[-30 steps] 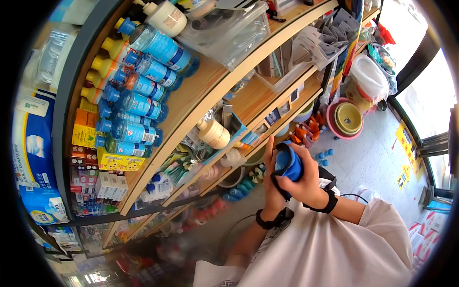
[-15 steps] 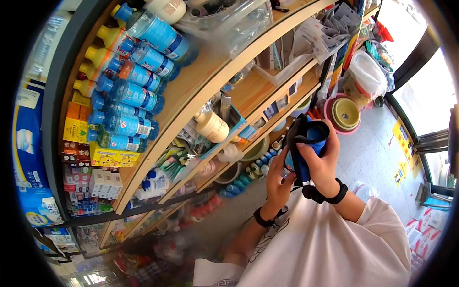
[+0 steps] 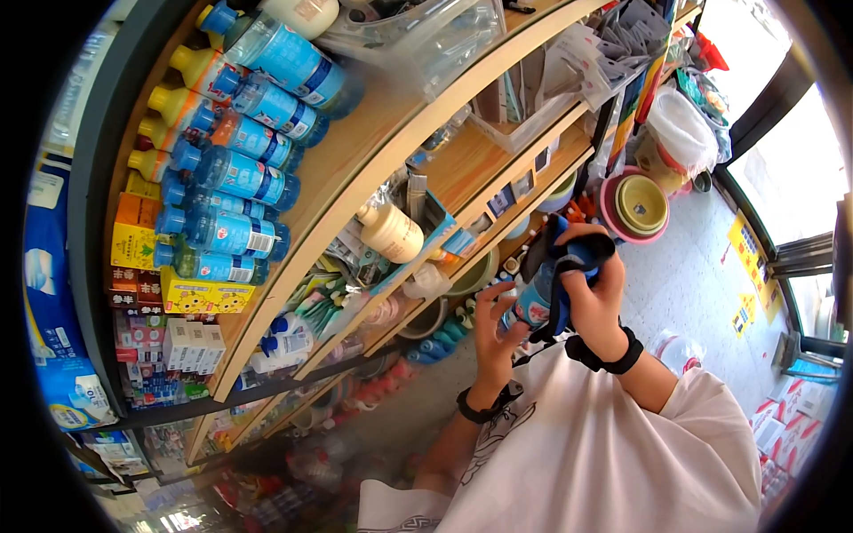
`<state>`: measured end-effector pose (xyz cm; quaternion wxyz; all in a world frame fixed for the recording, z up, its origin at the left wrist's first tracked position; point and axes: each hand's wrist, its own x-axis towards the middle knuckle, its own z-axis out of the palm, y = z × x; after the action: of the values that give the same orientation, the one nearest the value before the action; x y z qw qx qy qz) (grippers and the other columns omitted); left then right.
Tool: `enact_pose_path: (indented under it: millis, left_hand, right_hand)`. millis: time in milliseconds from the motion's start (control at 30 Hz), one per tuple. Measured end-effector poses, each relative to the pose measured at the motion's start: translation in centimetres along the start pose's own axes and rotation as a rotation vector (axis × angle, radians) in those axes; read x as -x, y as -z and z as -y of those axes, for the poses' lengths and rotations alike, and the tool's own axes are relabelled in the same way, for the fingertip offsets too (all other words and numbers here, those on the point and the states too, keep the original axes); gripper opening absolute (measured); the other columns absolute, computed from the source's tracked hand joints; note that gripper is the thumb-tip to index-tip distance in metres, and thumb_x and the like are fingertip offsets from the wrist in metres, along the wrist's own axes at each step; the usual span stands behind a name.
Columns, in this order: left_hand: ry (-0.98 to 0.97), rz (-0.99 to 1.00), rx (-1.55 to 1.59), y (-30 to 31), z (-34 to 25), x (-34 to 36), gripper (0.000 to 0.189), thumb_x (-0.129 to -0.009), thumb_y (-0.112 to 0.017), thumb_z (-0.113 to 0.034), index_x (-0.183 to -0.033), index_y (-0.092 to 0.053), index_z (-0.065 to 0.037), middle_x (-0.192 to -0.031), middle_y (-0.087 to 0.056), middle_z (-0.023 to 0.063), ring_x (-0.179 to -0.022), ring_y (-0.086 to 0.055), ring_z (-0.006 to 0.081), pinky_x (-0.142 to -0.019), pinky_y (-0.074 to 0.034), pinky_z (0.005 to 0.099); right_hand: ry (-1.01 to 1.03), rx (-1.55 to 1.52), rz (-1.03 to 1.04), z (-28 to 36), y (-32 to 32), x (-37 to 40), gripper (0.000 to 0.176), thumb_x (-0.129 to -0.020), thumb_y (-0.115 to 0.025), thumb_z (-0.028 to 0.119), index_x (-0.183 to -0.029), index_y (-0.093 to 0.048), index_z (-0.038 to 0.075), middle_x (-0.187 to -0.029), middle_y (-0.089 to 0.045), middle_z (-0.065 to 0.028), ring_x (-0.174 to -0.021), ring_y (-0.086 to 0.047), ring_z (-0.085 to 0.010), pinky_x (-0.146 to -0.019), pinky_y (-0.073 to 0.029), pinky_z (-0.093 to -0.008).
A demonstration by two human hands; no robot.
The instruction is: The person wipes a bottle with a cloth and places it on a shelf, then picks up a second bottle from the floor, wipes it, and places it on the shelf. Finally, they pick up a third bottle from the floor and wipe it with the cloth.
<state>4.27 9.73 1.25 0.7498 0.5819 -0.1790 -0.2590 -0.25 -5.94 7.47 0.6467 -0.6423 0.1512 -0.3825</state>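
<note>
My right hand (image 3: 593, 298) is wrapped round a dark black-and-blue sleeve-like holder (image 3: 558, 302), its thumb across the near side. A blue-labelled bottle (image 3: 533, 305) shows beside and partly inside the holder, its label visible towards my left hand. My left hand (image 3: 496, 329) curls its fingers and thumb around the bottle's lower end. Dark bands sit on both wrists. The far part of the bottle is hidden by the holder and my right hand.
Blue-labelled bottles (image 3: 253, 173) stand in rows on a wooden shelf (image 3: 355, 142) at left. A cream pump bottle (image 3: 391, 233) is on a lower shelf. Nested basins (image 3: 641, 204) are on the floor beyond my hands. Small boxes (image 3: 191, 345) fill the shelf end.
The holder has turned in my hands, and more of the bottle's blue label shows. My left hand has shifted left, its fingers spreading wider around the bottle's end.
</note>
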Motion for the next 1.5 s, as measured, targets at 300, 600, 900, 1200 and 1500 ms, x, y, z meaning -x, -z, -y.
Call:
enact_pose_path:
  millis: [300, 600, 900, 1200, 1500]
  left_hand:
    - [0.142, -0.053, 0.309, -2.0, -0.2, -0.8, 0.056, -0.103, -0.05, -0.022, -0.147, -0.016, -0.014, -0.136, -0.044, 0.0165, -0.104, -0.057, 0.014, -0.071, -0.048, 0.023]
    - [-0.25, -0.15, 0.122, -3.6, -0.3, -0.3, 0.053, -0.1, -0.054, -0.006, -0.144, -0.026, -0.01, -0.14, -0.042, 0.0171, -0.123, -0.049, 0.0213, -0.098, -0.045, 0.0318]
    - [-0.188, -0.092, -0.003, -2.0, -1.0, -0.8, 0.04, -0.107, -0.046, -0.028, -0.128, -0.058, 0.003, -0.13, -0.058, 0.0133, -0.119, -0.055, 0.0214, -0.103, -0.041, 0.0355]
    - [-0.373, 0.076, -0.075, -0.6, -7.1, -4.0, 0.08, -0.097, -0.053, -0.054, -0.145, -0.039, 0.008, -0.145, -0.047, 0.0213, -0.132, -0.049, 0.0289, -0.106, -0.039, 0.0414]
    - [0.061, 0.343, 0.204, -0.5, -6.7, -4.9, 0.069, -0.086, -0.073, -0.047, -0.127, -0.05, 0.003, -0.123, -0.059, 0.0232, -0.115, -0.059, 0.0282, -0.097, -0.049, 0.0395]
  right_hand:
    - [-0.166, -0.175, -0.068, -2.3, -2.9, 2.7, 0.063, -0.079, -0.08, 0.012, -0.13, -0.045, 0.001, -0.114, -0.056, -0.0066, -0.105, -0.054, -0.0143, -0.093, -0.045, -0.0307]
    - [-0.124, -0.337, -0.294, -1.6, -3.4, 1.4, 0.069, -0.082, -0.078, 0.014, -0.137, -0.037, 0.003, -0.118, -0.055, -0.0088, -0.103, -0.055, -0.0152, -0.089, -0.048, -0.0308]
    - [-0.141, -0.227, -0.232, -1.0, -2.9, 3.2, 0.074, -0.077, -0.083, 0.007, -0.134, -0.036, 0.0, -0.114, -0.059, -0.0094, -0.102, -0.062, -0.0175, -0.09, -0.051, -0.0325]
    - [-0.323, -0.071, 0.294, 4.8, 0.2, 0.1, 0.065, -0.078, -0.084, 0.019, -0.129, -0.053, -0.007, -0.112, -0.067, -0.0093, -0.1, -0.062, -0.0138, -0.092, -0.048, -0.0295]
    - [-0.836, -0.332, 0.628, 2.4, 1.4, 0.7, 0.059, -0.079, -0.083, 0.025, -0.123, -0.059, -0.004, -0.102, -0.064, -0.0051, -0.092, -0.06, -0.0125, -0.084, -0.049, -0.027]
